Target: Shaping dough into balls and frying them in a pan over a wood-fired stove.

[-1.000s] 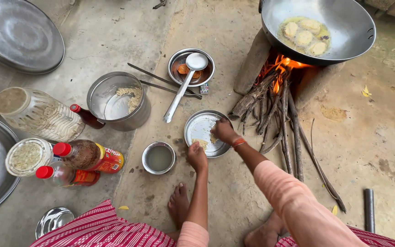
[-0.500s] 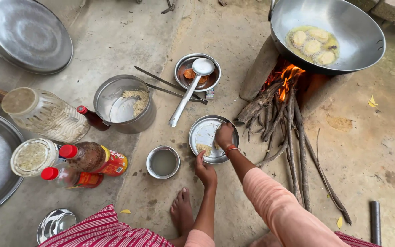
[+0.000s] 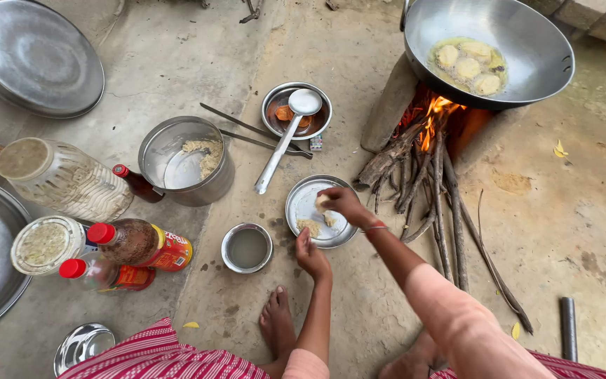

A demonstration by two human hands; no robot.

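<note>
Right hand [image 3: 341, 202]: fingers pinched on a small pale dough piece [image 3: 322, 201], held just above the flat round steel plate [image 3: 303, 203] on the concrete floor [image 3: 331, 77]. Left hand [image 3: 311, 254]: fingers loosely curled, nothing in its grip, fingertips touching the plate's near rim beside a heap of tan crumbs [image 3: 309, 226]. Step in hand, as judged: coating or shaping the piece over the crumbs. The next move prob. calls for a gentle pinch so the soft piece keeps its form, w/ the plate steadied. Piece is roughly round, no clear long axis; its pale face looks up toward the camera.

Outward: small steel bowl of cloudy liquid [image 3: 247, 248] left of the plate; long steel ladle [image 3: 283, 137] resting in a steel bowl w/ orange sauce [image 3: 280, 112], handle pointing down-left; steel pot w/ crumbs [image 3: 184, 160]; red-capped bottles [image 3: 142, 242]. Upper right: large steel wok [image 3: 527, 56] frying pale pieces in oil over a stick fire [image 3: 433, 116].
</note>
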